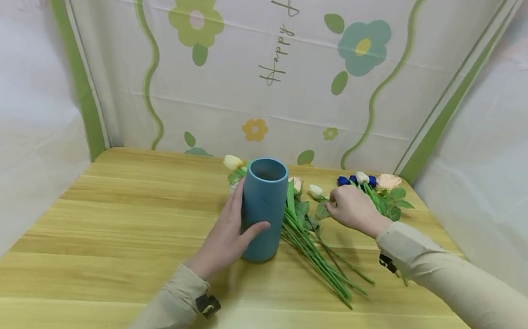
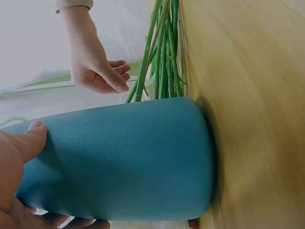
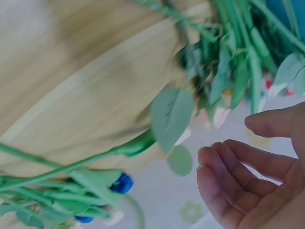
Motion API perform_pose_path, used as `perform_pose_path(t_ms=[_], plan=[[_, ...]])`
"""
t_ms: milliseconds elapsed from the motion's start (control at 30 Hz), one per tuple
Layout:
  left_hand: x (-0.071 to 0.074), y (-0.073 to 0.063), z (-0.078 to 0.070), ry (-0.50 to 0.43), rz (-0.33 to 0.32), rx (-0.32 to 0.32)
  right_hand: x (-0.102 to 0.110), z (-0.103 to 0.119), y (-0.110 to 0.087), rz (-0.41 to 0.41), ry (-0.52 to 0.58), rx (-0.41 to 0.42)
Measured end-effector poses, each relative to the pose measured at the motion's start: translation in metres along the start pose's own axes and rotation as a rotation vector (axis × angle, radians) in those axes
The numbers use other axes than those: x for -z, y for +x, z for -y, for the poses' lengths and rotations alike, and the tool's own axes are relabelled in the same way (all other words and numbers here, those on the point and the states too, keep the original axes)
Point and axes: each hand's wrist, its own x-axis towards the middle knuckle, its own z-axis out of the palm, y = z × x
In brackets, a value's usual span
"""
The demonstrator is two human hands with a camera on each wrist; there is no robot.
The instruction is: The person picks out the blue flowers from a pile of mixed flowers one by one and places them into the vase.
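A tall blue vase (image 1: 261, 215) stands upright on the table. My left hand (image 1: 227, 233) holds its side, fingers round the left and thumb across the front. In the left wrist view the vase (image 2: 128, 162) fills the middle. My right hand (image 1: 355, 209) hovers over the flowers to the right. In the right wrist view that hand (image 3: 252, 186) has loosely bent fingers, a gap below the thumb and nothing held. Close to it are a white tulip (image 1: 314, 191) and a green leaf (image 3: 172, 119). Green flower stems (image 1: 318, 261) lie beside the vase, partly hidden behind it.
At the back right lies another bunch with blue flowers (image 1: 343, 181) and a pale pink rose (image 1: 388, 182). A cream tulip (image 1: 232, 162) shows behind the vase on the left. The wooden table (image 1: 108, 243) ends at a printed cloth backdrop (image 1: 234, 86).
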Motion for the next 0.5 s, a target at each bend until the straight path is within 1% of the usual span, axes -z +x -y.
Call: perform_pose_path(t_ms=[200,500], plan=[[0.002,0.0,0.0,0.001,0.007,0.001,0.002,-0.024,0.001,0.034,0.013,-0.051],[0.002,-0.001,0.0,-0.01,0.014,-0.001,0.002,-0.056,-0.004,0.151,0.046,-0.141]])
